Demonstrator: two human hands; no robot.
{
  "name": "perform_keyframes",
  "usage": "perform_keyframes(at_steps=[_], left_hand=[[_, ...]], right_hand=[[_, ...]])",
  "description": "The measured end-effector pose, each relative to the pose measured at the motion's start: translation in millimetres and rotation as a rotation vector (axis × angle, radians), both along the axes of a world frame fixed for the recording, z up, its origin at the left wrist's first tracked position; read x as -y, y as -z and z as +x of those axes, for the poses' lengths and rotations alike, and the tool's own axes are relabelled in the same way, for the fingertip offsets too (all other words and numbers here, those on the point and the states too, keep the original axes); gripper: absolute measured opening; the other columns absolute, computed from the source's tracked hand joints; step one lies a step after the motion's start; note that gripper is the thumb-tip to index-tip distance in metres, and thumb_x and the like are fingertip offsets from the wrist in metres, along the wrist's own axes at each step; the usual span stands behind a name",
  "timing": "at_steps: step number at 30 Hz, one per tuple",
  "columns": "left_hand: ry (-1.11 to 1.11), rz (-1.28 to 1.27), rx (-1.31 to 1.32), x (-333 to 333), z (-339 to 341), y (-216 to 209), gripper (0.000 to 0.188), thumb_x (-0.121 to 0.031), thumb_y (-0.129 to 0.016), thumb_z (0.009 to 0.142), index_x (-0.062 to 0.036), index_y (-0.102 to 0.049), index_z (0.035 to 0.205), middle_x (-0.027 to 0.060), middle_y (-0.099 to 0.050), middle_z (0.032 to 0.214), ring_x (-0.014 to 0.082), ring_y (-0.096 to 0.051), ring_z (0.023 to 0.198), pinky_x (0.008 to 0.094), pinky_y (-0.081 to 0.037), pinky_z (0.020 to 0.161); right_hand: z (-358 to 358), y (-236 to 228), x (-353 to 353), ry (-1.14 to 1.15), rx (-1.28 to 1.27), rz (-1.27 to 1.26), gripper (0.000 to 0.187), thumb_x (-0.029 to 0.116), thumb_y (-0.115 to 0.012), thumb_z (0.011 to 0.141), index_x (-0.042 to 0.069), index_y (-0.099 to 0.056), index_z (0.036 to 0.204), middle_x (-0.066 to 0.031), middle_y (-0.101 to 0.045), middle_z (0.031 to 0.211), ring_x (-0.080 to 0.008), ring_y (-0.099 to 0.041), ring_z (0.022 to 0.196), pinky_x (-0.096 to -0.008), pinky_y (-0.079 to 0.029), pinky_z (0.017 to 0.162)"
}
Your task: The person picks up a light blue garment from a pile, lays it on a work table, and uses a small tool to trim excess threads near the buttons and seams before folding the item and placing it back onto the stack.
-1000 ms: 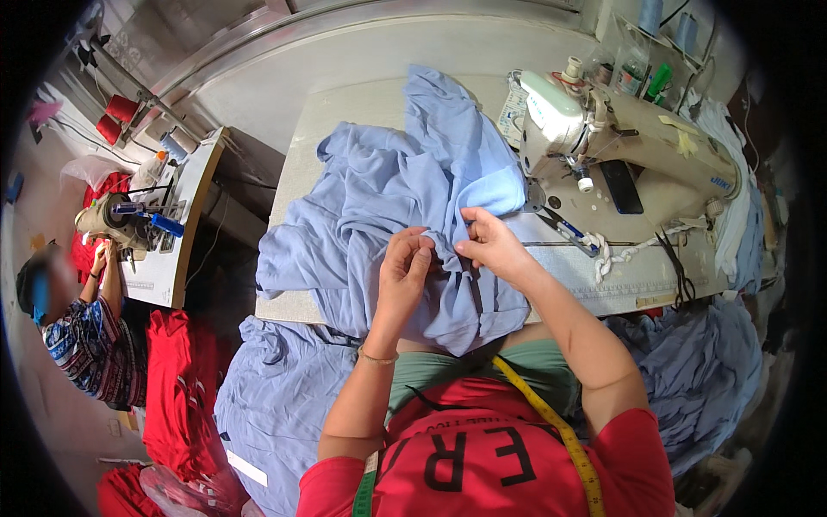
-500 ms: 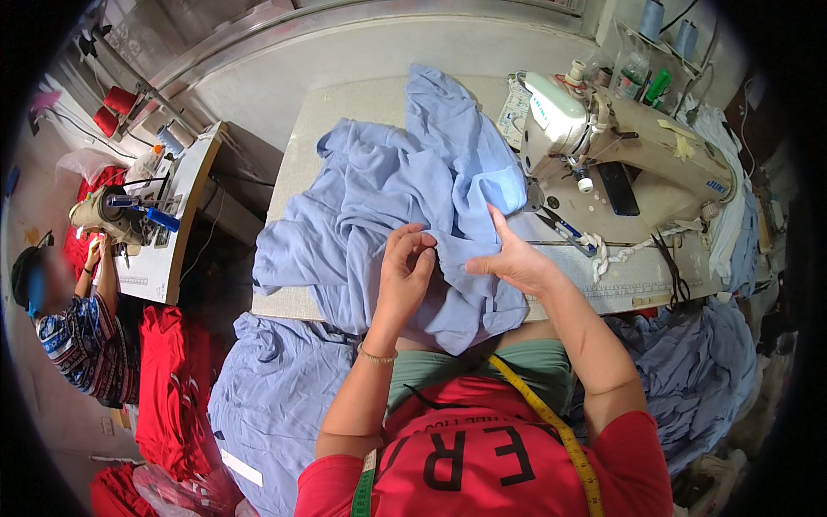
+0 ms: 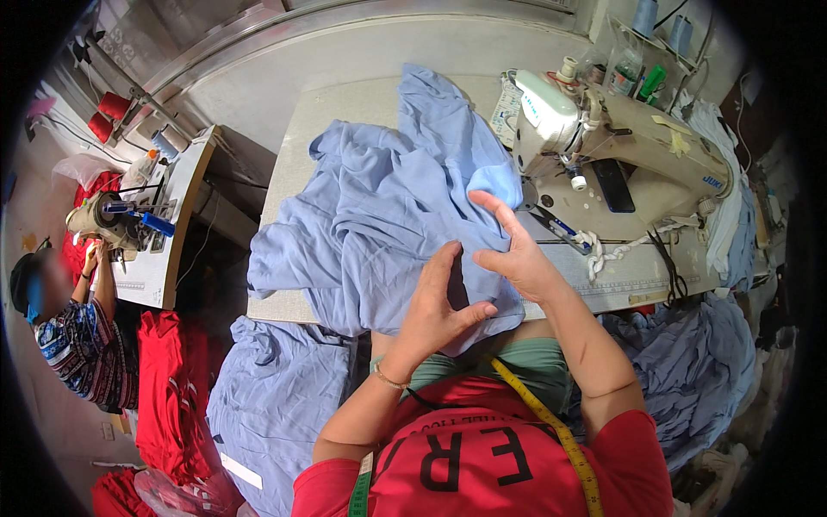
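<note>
A light-blue garment (image 3: pixel 370 189) lies crumpled over the sewing table (image 3: pixel 293 164), its near edge hanging over the front toward my lap. My left hand (image 3: pixel 438 302) is over its near part, fingers stretched upward and thumb spread out to the right. Just to the right, my right hand (image 3: pixel 519 258) rests on or close above the cloth, index finger and thumb apart. No cloth shows pinched in either hand. A lighter blue patch of fabric is beside my right fingertips.
A sewing machine (image 3: pixel 620 138) stands at the right, with a dark phone (image 3: pixel 614 186) on its bed. Thread snips (image 3: pixel 560 229) and black scissors (image 3: pixel 668 267) lie nearby. More blue cloth (image 3: pixel 276 396) hangs at the left. A co-worker (image 3: pixel 77 336) sits at another machine far left.
My left hand has let go of the fold it pinched and opened, moving slightly down and right. The near cloth lies flatter. My right hand stays open, turned slightly.
</note>
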State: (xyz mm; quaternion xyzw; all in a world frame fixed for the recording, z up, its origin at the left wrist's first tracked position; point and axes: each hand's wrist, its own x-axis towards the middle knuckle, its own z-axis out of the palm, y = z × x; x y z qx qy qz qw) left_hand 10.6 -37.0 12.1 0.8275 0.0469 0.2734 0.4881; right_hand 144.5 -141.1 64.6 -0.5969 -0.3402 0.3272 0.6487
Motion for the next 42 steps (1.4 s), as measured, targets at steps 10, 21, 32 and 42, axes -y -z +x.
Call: perform_keyframes(at_steps=[10,21,32,42], left_hand=[[-0.325,-0.870,-0.003,-4,23,0,0.044,-0.014,-0.063,0.083,0.0026,-0.050,0.121,0.0093,-0.059,0.108,0.0170,-0.058,0.095,0.0307,-0.047,0.080],[-0.160,-1.341,-0.019,-34,20,9,0.032,-0.022,-0.064,0.087,-0.0019,-0.057,0.111,0.0065,-0.063,0.099,0.0173,-0.062,0.087,0.0316,-0.052,0.075],[-0.125,-1.139,0.020,-26,17,-1,0.034,-0.014,-0.065,0.086,-0.0017,-0.055,0.117,0.0028,-0.060,0.106,0.0107,-0.055,0.095,0.0264,-0.044,0.084],[-0.225,-0.891,-0.041,-18,15,0,0.025,-0.013,-0.068,0.083,-0.0008,-0.062,0.105,0.0002,-0.061,0.094,0.0087,-0.053,0.085,0.0236,-0.041,0.074]], right_hand=[[-14,-21,-55,-0.207,0.489,-0.061,0.057,-0.001,-0.049,0.083,0.009,-0.036,0.137,-0.0109,-0.052,0.113,-0.0122,-0.051,0.083,-0.0268,-0.045,0.076],[12,15,-28,0.106,0.458,0.063,0.014,0.002,-0.060,0.081,0.001,-0.058,0.094,-0.0075,-0.057,0.093,-0.0172,-0.057,0.083,-0.0282,-0.045,0.077],[-17,26,-28,0.214,0.642,0.019,0.011,0.004,-0.066,0.077,-0.001,-0.059,0.084,-0.0125,-0.055,0.097,-0.0256,-0.056,0.089,-0.0312,-0.045,0.079],[-22,28,-32,0.324,0.905,-0.017,0.009,0.000,-0.062,0.075,-0.002,-0.055,0.080,-0.0159,-0.056,0.099,-0.0348,-0.055,0.093,-0.0379,-0.046,0.079]])
